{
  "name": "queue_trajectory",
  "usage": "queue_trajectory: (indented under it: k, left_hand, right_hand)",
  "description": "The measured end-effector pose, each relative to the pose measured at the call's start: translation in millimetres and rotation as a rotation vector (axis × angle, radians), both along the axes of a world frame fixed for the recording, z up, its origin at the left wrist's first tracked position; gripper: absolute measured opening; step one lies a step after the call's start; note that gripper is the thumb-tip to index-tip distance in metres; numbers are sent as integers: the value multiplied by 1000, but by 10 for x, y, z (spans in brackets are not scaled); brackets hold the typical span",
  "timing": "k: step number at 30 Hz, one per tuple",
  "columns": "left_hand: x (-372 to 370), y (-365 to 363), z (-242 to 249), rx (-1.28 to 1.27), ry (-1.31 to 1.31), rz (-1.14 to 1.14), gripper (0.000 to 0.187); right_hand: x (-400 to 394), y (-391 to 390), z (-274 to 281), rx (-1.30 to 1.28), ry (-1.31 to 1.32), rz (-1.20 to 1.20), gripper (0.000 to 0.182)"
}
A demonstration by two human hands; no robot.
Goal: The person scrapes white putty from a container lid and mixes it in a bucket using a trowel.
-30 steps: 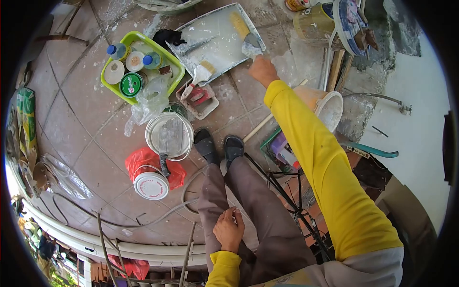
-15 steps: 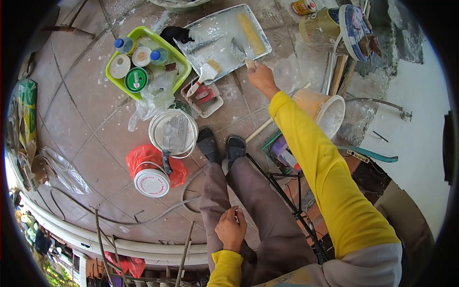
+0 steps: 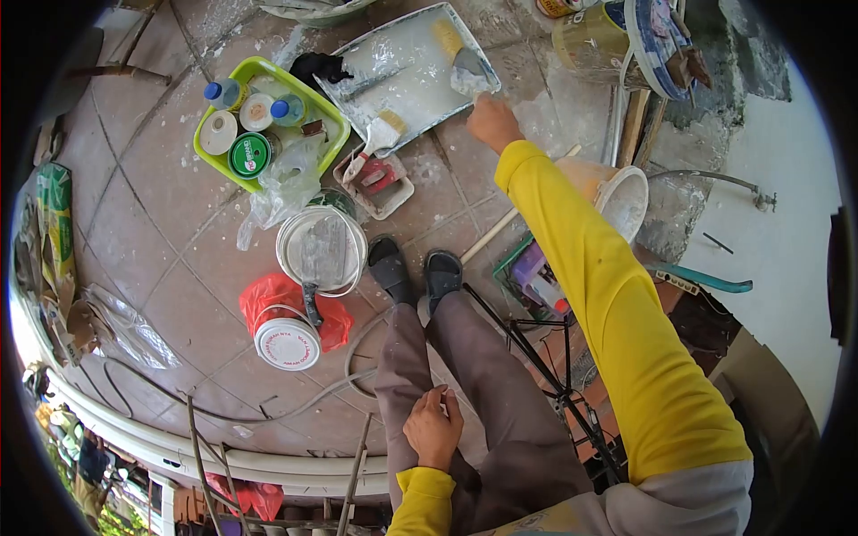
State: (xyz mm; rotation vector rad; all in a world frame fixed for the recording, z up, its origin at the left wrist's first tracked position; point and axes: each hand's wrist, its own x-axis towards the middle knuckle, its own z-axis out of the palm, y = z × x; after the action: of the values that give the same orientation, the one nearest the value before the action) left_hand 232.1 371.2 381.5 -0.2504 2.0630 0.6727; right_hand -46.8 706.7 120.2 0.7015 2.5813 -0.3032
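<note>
My right hand [image 3: 494, 123] is closed round the handle of a putty knife, which is mostly hidden in the fist. The putty knife's blade [image 3: 471, 75], smeared with white, lies over the right end of a white paint tray [image 3: 402, 136]. In the tray, a yellowish paint roller sleeve [image 3: 446, 37] shows beyond the blade, among wet white material. A white-coated paintbrush [image 3: 382, 134] rests across the tray's near edge. My left hand [image 3: 433, 429] sits on my thigh with fingers curled; what they hold, if anything, is hidden.
Left of the tray, a lime-green basin [image 3: 234, 174] holds cans, bottles and a plastic bag. Nearer are an open white bucket [image 3: 290, 255] and a lidded pail [image 3: 286, 344] on a red bag. A peach bucket [image 3: 623, 210] and a wooden pole [image 3: 500, 234] lie beneath my right arm.
The putty knife has moved up and right in the tray, its blade now covering part of the roller sleeve. My right hand has shifted slightly; my left hand stays on my thigh.
</note>
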Motion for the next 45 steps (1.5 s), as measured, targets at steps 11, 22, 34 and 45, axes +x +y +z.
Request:
queue_trajectory:
  k: [11, 22, 34, 45]
  left_hand:
    - [164, -133, 78, 19, -6, -3, 19]
    - [703, -690, 173, 242, 240, 121, 23]
    - [1770, -1822, 1627, 168, 342, 90, 43]
    - [2316, -3233, 2066, -176, 253, 79, 46]
  right_hand:
    - [1250, -5, 1029, 39, 28, -209, 34]
    - [2467, -510, 2200, -1808, 510, -1418, 28]
    - [3567, -762, 3027, -1287, 282, -1144, 15]
    - [4456, -2211, 3615, -1296, 344, -1019, 26]
